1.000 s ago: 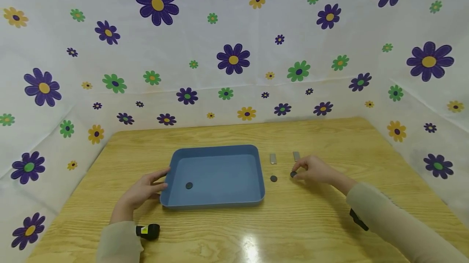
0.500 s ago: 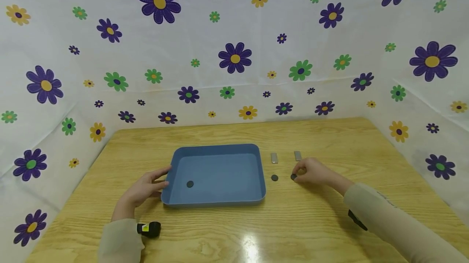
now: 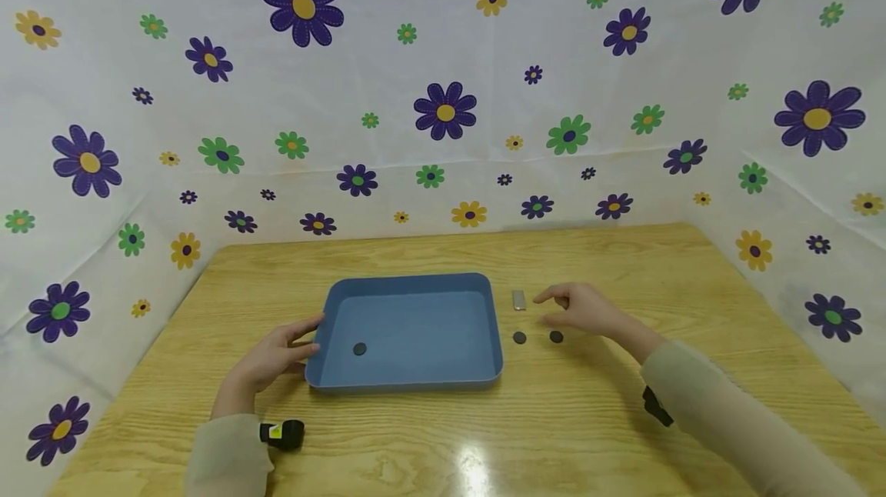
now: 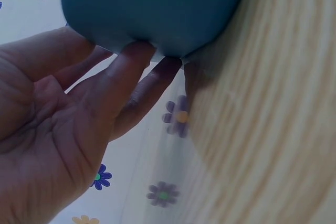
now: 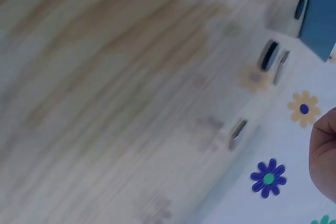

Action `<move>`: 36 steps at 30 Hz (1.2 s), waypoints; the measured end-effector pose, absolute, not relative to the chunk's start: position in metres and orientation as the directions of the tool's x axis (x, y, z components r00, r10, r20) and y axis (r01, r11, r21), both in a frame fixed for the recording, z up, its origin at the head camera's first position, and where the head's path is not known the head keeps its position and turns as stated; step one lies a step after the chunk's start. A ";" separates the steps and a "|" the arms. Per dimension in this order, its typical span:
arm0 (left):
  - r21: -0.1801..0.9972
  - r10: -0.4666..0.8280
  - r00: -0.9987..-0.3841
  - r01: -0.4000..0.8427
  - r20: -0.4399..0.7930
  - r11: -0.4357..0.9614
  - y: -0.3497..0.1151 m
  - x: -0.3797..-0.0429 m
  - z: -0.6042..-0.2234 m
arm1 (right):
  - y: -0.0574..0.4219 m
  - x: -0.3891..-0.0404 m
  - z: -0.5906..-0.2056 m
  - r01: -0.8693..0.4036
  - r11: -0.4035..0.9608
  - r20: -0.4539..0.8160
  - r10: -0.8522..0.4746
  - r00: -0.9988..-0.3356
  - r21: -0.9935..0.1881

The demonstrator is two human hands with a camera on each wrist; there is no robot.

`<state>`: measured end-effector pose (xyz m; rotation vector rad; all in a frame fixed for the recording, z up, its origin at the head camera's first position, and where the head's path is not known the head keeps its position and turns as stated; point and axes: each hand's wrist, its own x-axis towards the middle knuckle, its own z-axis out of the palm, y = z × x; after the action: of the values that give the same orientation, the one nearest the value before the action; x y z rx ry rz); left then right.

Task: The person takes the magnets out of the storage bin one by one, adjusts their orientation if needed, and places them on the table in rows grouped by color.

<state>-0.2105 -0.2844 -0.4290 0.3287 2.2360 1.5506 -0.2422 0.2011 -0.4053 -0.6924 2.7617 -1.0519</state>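
Observation:
A shallow blue tray [image 3: 415,335] lies on the wooden table with one dark round disc [image 3: 359,348] inside, near its left side. My left hand [image 3: 273,362] touches the tray's left wall with spread fingers [image 4: 134,59], as the left wrist view also shows. Right of the tray, my right hand [image 3: 584,311] is raised over the table with thumb and forefinger apart, nothing between them. Below its fingers are two dark discs, a left disc [image 3: 519,338] and a right disc [image 3: 556,337]. A small silver rectangular piece [image 3: 519,300] lies left of its fingertips; another silver piece [image 5: 239,132] shows in the right wrist view.
White cloth with printed flowers [image 3: 445,111] hangs behind the table [image 3: 388,443] and along both sides. Each wrist wears a black camera, the left camera [image 3: 284,434] being close to the tray's front left corner.
My right hand has let go of the right disc, which now lies on the table. It has lifted and spread its fingers, covering the second silver piece in the head view. The left hand stays.

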 end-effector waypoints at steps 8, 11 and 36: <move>0.934 0.402 -0.896 -0.034 -0.187 0.357 -0.285 -0.211 -0.430 | 0.158 -0.250 -0.398 -0.429 0.516 0.119 -0.528 -0.841 -0.741; 0.933 0.402 -0.897 -0.031 -0.185 0.359 -0.285 -0.210 -0.429 | 0.141 -0.252 -0.395 -0.420 0.461 0.116 -0.555 -0.824 -0.781; 0.930 0.375 -0.907 -0.047 -0.193 0.365 -0.284 -0.211 -0.430 | 0.027 -0.264 -0.392 -0.452 0.307 0.122 -0.701 -0.702 -0.837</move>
<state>-0.2107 -0.2841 -0.4304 0.2859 2.2587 1.5579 -0.2643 0.0272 -0.3916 -1.0485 2.3109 -1.3454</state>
